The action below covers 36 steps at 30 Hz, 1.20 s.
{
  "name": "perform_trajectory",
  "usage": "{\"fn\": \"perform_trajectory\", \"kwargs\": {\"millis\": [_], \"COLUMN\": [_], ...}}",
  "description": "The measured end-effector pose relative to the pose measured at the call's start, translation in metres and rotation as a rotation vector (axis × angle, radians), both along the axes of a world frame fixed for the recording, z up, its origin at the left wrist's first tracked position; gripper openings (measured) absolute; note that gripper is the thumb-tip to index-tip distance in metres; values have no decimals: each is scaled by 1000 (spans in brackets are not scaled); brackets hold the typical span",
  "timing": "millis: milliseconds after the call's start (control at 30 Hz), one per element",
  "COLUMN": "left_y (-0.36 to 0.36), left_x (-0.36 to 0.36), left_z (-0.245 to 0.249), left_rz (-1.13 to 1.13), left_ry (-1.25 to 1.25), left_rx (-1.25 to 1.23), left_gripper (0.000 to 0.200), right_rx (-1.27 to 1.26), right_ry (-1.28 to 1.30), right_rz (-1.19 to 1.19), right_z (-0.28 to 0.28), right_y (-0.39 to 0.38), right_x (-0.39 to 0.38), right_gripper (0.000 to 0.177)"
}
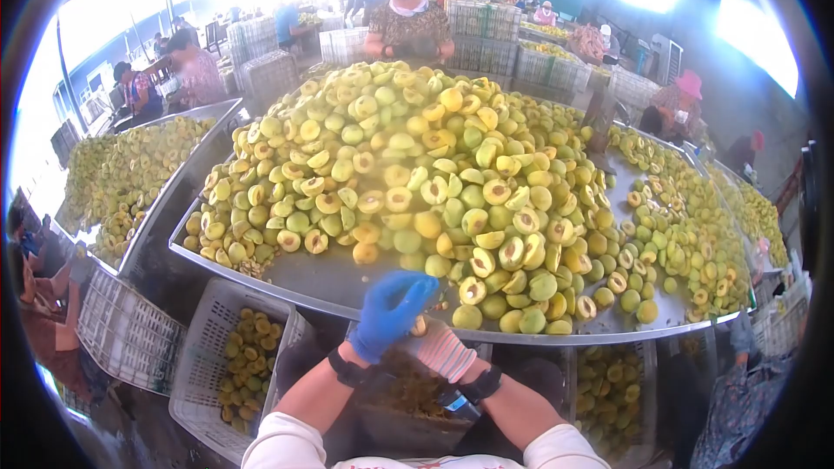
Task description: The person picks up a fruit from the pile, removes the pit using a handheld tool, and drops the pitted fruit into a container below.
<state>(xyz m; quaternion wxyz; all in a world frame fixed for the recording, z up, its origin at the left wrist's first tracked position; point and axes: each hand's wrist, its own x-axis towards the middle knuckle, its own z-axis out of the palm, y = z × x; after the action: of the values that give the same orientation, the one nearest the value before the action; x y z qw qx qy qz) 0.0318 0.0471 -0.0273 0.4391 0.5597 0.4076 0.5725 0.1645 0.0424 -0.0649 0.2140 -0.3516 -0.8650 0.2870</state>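
My left hand (pixel 391 316), in a blue glove, is closed with its fingers bent together at the near edge of the metal table (pixel 339 291). Against it, my right hand (pixel 441 353) in a striped knit glove is curled closed. A small brownish-yellow piece of stone fruit (pixel 420 326) shows between the two gloves; what else the fingers hold is hidden. Just beyond the hands rises a big heap of halved yellow-green stone fruit (pixel 473 195), many with the brown pit or its hollow showing. Dark bands circle both wrists.
Below the table edge stand a grey crate (pixel 200 382) with fruit halves at left, a bin (pixel 408 430) of brownish scraps between my arms, and another fruit crate (pixel 608 399) at right. Across the heap a person (pixel 408 22) works. More fruit-laden tables flank mine, with stacked crates behind.
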Motion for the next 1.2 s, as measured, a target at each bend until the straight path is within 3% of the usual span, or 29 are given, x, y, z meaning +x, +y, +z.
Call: {"fn": "perform_trajectory", "kwargs": {"millis": [100,167,267,333,400,533,600,667,700,767,800,900,1000,1067,1167,1200], "left_y": [7,9,10,8,7,11,17,21,24,25,25,25,26,27,33,27], "left_x": [-1,2,-3,-12,-25,-40,-43,-31,-33,-37,-40,-39,-42,-44,-47,-46], "left_z": [-1,-10,-15,-9,0,-4,-7,-7,-9,-11,-8,-8,-12,-12,-29,-26], "left_rz": [64,113,109,8,-169,-332,-310,-104,-88,-140,-204,-258,-349,-443,-341,-295], "left_ry": [181,28,-81,-83,-46,-96,-133,-254,-233,-195,-177,-109,-116,-123,140,-11], "left_rx": [-4,-69,-230,-269,-217,-151,-182,-180,-186,-225,-228,-369,-404,-407,67,3], "left_gripper": [23,21,21,22,24,26,27,27,25,24,25,32,36,34,46,47], "right_rx": [67,357,618,-70,-503,-901,-481,514,302,634,387,-983,-1263,-943,-649,-461], "right_ry": [-178,-512,-269,-173,-60,173,225,177,183,16,69,224,421,308,250,237], "right_rz": [-14,91,196,184,151,62,111,224,202,202,279,4,165,152,223,297], "right_z": [-9,-7,-29,-24,-12,24,17,-24,-19,-27,-26,13,-2,-32,7,14], "right_y": [1,5,15,14,14,2,11,23,22,24,21,12,12,4,1,1], "right_x": [-6,-10,-7,-4,-5,-7,-10,-14,-16,-10,-10,-9,-3,-11,5,13], "right_gripper": [26,28,21,22,19,9,7,16,25,36,26,15,14,12,10,10]}}
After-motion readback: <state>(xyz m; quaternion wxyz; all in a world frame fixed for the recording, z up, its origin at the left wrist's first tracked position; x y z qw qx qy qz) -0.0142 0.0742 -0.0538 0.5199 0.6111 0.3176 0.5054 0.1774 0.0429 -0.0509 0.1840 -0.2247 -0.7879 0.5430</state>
